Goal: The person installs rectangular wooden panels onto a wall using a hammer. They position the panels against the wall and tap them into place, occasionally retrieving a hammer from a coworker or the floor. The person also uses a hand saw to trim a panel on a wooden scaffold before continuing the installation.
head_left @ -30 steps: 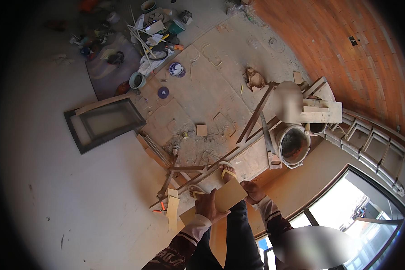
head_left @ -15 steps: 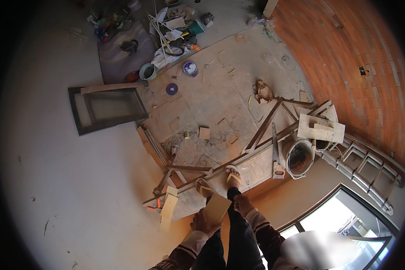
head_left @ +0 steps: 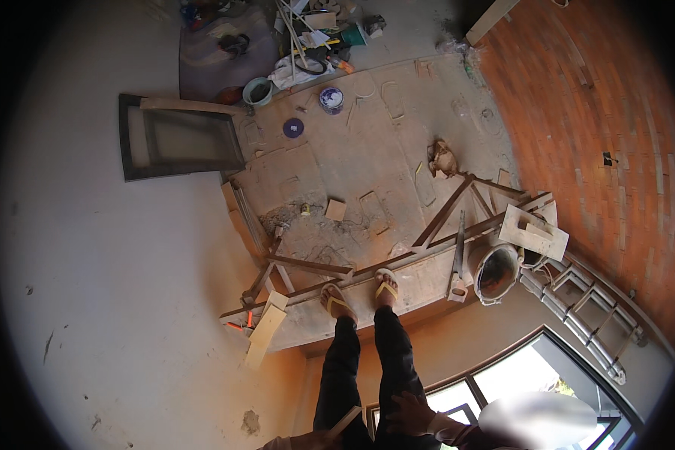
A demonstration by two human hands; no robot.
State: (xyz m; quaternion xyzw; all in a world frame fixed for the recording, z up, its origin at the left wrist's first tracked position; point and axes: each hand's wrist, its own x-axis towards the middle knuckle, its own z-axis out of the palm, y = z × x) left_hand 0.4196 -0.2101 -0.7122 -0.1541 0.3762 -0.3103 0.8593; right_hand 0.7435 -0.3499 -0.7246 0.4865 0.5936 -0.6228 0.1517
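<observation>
My left hand [head_left: 318,440] is low at the bottom edge, closed on a thin, tan rectangular board [head_left: 345,421] that shows nearly edge-on in front of my left leg. Most of that hand's fingers are hidden. My right hand [head_left: 410,413] lies against my right thigh with its fingers apart and nothing visible in it. Both feet, in yellow-strapped sandals, stand on a long plank platform [head_left: 367,307]. More tan board pieces [head_left: 265,330] lie at the platform's left end, beside an orange-handled tool [head_left: 241,325].
On the platform to the right are a handsaw [head_left: 458,262], a bucket [head_left: 496,274] and a pale flat board [head_left: 533,232]. Wooden trestles [head_left: 446,210] support it. Far below, the floor holds a paint tub [head_left: 331,100] and debris. A ladder [head_left: 577,315] and window [head_left: 517,367] are at right.
Both hands have dropped toward the lower edge. The board has turned from face-on to nearly edge-on in my left hand. My right hand has opened from a closed pose onto my thigh.
</observation>
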